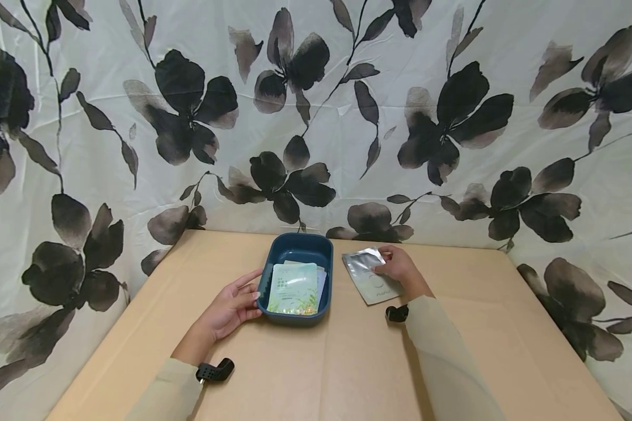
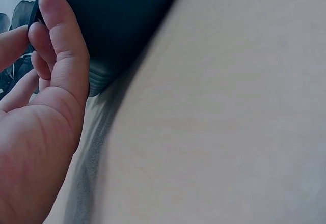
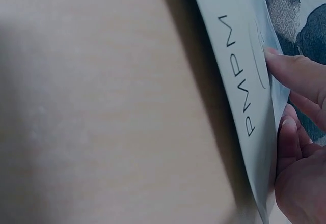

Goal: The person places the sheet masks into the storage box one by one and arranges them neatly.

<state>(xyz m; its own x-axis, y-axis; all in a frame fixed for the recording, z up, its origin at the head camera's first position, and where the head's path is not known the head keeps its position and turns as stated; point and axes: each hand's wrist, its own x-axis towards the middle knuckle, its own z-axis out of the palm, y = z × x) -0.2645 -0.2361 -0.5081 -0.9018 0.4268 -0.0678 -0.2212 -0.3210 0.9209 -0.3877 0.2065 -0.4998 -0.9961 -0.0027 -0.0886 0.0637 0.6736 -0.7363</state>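
Pale beige sleeves and two black wrist-mounted camera units sit nearest, at the near edge of the tan cardboard-covered table [image 1: 347, 368]. Left hand [image 1: 232, 307]: at the left wall of the dark blue rounded-rectangular plastic tray [image 1: 265, 278], thumb and curled fingers closed on its rim, as the left wrist view confirms; judged to be steadying the tray. Tray contents: one pale green printed sachet [image 1: 294, 287] lying on top, with at least one white packet edge showing beneath it. Right hand [image 1: 397, 266]: to the right of the tray, fingers curled and pinching the far right edge of a silver-grey flat foil sachet [image 1: 366, 275] printed with a thin circle and lettering; the right wrist view shows the sachet tilted up off the table on that side. Sachet position: just beside the tray's right wall, apart from it, its near corner apparently on the table. Step in hand, as judged: picking up the foil sachet. Next move would call for lifting it clear and carrying it left over the tray rim. Behind: white fabric backdrop [image 1: 316, 88] with large black flower print.
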